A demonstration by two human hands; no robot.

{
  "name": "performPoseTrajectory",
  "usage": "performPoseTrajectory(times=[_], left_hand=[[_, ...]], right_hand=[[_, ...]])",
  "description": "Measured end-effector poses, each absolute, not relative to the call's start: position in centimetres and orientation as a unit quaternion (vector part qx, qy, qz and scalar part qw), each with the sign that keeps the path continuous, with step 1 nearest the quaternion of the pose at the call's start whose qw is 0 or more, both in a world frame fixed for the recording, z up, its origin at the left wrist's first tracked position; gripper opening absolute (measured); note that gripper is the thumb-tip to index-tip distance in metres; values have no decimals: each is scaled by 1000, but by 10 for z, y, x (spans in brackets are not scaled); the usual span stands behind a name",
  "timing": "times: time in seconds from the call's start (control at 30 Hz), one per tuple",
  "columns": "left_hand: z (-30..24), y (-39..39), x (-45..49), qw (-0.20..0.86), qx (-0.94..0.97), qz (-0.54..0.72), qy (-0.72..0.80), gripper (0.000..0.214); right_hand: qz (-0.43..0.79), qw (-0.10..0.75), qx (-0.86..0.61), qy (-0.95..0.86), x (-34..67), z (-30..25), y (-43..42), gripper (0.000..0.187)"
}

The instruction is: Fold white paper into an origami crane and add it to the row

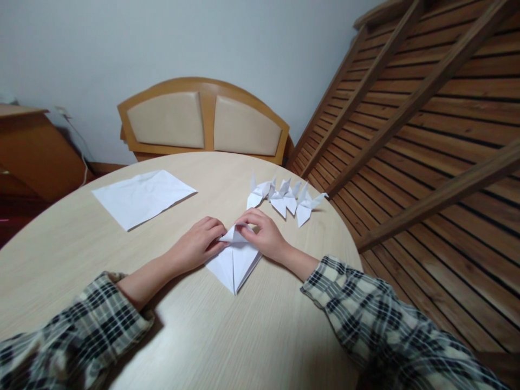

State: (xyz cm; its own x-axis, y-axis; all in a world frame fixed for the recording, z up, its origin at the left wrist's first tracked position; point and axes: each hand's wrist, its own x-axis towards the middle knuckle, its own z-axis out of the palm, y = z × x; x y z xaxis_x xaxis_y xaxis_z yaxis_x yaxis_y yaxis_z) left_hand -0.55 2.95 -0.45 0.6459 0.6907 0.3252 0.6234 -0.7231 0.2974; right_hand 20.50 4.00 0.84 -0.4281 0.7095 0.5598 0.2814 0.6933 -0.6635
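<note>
A partly folded sheet of white origami paper point(233, 265) lies on the table, one point toward me and a crease down its middle. My left hand point(202, 241) is closed on its left upper edge, fingertips on the folded flap. At the upper right, my right hand point(262, 232) pinches the raised top flap between thumb and fingers. Beyond my right hand several folded white paper cranes point(280, 197) stand in a row. To the far left rests a flat stack of white paper point(144, 197).
The round wooden table point(284, 325) carries all the paper. Behind it stands a padded wooden headboard point(207, 116) against the wall. A slatted wooden frame point(422, 124) leans close along the right edge, and a wooden cabinet point(36, 146) is at far left.
</note>
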Motion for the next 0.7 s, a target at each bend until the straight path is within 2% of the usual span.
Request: performPoseTrajectory(times=[0.2, 0.33, 0.47, 0.7], left_hand=[[-4, 29, -6, 89, 903, 222, 357, 20], [-4, 28, -6, 95, 902, 234, 349, 15], [-5, 29, -6, 90, 905, 223, 350, 16], [-6, 30, -6, 90, 904, 224, 353, 18]], right_hand=[[244, 449, -306, -803, 204, 9, 38, 13], [264, 422, -290, -817, 205, 13, 36, 27], [242, 393, -269, -846, 204, 14, 34, 17], [188, 414, -295, -841, 203, 11, 33, 15]])
